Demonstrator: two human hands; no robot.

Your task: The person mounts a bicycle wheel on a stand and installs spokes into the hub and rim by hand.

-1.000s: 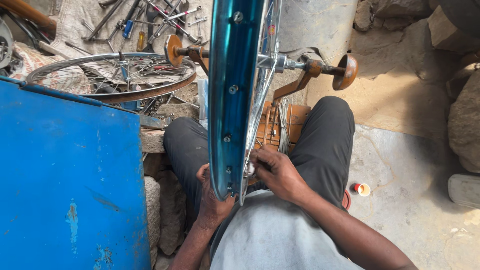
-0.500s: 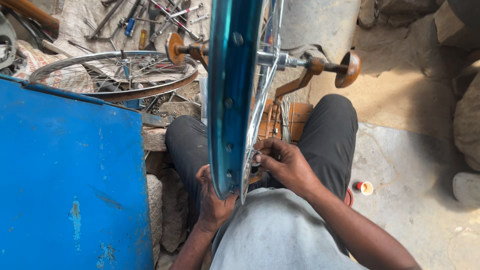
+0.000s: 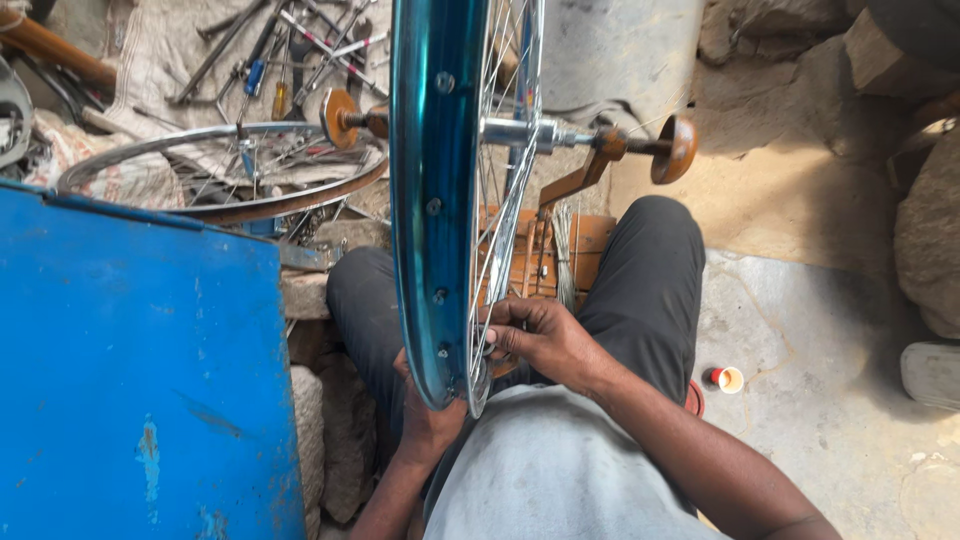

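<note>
Teal-blue metal bicycle rim [image 3: 432,200] stands upright between the seated person's knees, its lower edge cupped by the left hand [image 3: 425,420] from below. Right hand [image 3: 540,340] has fingertips pinched on thin silver spokes [image 3: 495,250] at the rim. Beyond, a chrome wheel [image 3: 220,170] lies flat beside scattered tools [image 3: 290,50].

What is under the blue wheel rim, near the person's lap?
Under the blue wheel rim the left hand supports its lowest part. The palm and fingers there are hidden by the rim.
</note>
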